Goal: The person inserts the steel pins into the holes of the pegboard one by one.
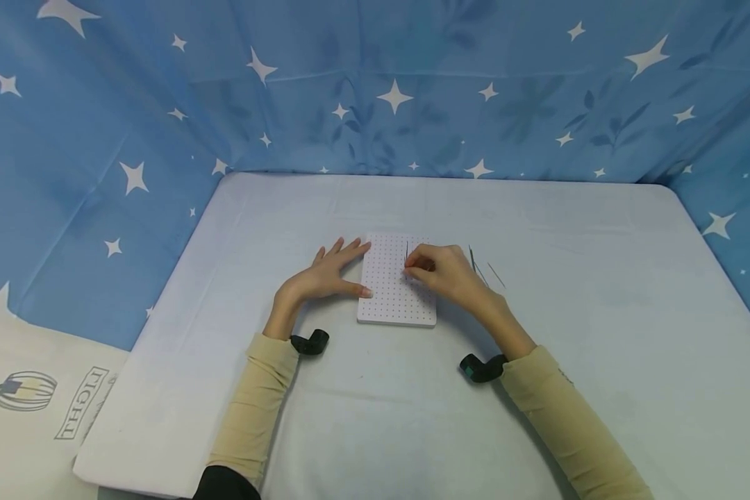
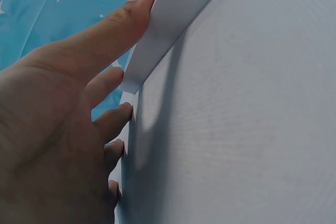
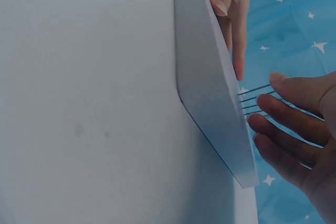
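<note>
A white board with a grid of small holes (image 1: 384, 305) lies flat on the table. Spread fingers of my left hand (image 1: 325, 278) reach along its left side, the thumb on its edge and the fingertips near its far left corner. Over the board's right half, my right hand (image 1: 440, 269) pinches a thin dark rod (image 1: 407, 248) between thumb and forefinger. In the right wrist view, several such thin rods (image 3: 254, 89) stand up from the board's face, close together, partly hidden behind the fingers.
More thin dark rods (image 1: 496, 275) lie loose on the white-covered table (image 1: 600, 312), right of the board and just beyond the right hand. A blue star-patterned curtain (image 1: 519, 83) hangs behind the table's far edge and at both sides.
</note>
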### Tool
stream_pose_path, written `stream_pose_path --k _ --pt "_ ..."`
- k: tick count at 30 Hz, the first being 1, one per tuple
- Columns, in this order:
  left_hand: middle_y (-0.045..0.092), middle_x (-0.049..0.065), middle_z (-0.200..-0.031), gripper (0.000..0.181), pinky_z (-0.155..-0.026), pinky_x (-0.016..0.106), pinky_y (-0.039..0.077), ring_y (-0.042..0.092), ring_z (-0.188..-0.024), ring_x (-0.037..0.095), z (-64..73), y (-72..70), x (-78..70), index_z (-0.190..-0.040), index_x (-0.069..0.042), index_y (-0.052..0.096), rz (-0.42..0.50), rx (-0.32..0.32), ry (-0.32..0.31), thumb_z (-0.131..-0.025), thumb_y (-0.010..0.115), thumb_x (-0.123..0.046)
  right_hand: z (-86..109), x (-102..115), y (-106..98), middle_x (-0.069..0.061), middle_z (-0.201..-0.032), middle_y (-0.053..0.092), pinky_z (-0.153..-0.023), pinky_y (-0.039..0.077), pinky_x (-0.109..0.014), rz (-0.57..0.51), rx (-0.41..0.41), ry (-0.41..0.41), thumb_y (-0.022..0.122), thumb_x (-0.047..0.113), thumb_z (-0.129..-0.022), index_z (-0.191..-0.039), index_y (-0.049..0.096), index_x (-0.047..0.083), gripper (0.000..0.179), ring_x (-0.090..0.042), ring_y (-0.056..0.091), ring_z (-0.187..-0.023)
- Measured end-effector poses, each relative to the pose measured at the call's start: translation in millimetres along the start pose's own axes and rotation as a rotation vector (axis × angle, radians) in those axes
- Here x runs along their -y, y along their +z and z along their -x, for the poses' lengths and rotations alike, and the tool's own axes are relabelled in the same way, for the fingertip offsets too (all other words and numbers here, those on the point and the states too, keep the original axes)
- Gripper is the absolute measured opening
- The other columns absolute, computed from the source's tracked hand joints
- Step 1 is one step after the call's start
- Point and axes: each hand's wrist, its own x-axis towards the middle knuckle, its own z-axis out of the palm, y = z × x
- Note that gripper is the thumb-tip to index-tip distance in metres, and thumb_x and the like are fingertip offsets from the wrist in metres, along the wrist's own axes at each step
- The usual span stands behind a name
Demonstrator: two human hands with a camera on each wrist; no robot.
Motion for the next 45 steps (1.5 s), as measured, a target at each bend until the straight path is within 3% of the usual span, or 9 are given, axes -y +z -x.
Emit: stream_pose_path --k 13,22,35,45 --pt "0.009 0.003 -0.174 0.102 -0.126 0.054 -0.015 -0.010 -0.161 0.028 0.3 0.4 0.5 -0.166 -0.025 0.023 0.013 0.000 0.004 -0.086 0.082 -0.044 2.3 -6.1 -33.2 -0.008 -0.103 0.076 -0.085 0.058 -0.041 0.025 0.059 0.053 0.070 0.007 -0.096 -0.103 0.075 0.007 0.008 -0.023 0.068 -0.092" --pt "0.007 0.003 -0.174 0.102 -0.126 0.056 -0.015 -0.011 -0.161 0.028 0.1 -1.1 -1.6 -0.166 -0.025 0.021 0.010 0.008 0.013 -0.086 0.082 -0.042 6.5 -18.3 -59.4 -0.012 -0.103 0.074 -0.075 0.054 -0.039 0.060 0.034 0.148 0.066 0.013 -0.101 -0.111 0.075 0.008 0.015 -0.026 0.066 -0.088" --pt "0.008 0.003 -0.174 0.102 -0.126 0.055 -0.014 -0.010 -0.161 0.028 1.2 -0.2 -0.2 -0.166 -0.026 0.021 0.004 0.008 0.013 -0.086 0.081 -0.044 8.1 -32.5 -65.2 -0.013 -0.107 0.072 -0.073 0.053 -0.036 0.083 0.070 0.224 0.066 0.016 -0.101 -0.114 0.073 0.008 0.017 -0.028 0.064 -0.091" --pt "0.007 0.003 -0.175 0.102 -0.127 0.055 -0.014 -0.010 -0.161 0.027 1.1 0.3 1.3 -0.167 -0.027 0.020 0.007 0.009 0.020 -0.086 0.081 -0.044 11.1 -47.3 -73.7 -0.016 -0.110 0.070 -0.078 0.051 -0.040 0.087 0.128 0.252 0.063 0.014 -0.101 -0.119 0.071 0.005 0.021 -0.029 0.065 -0.094"
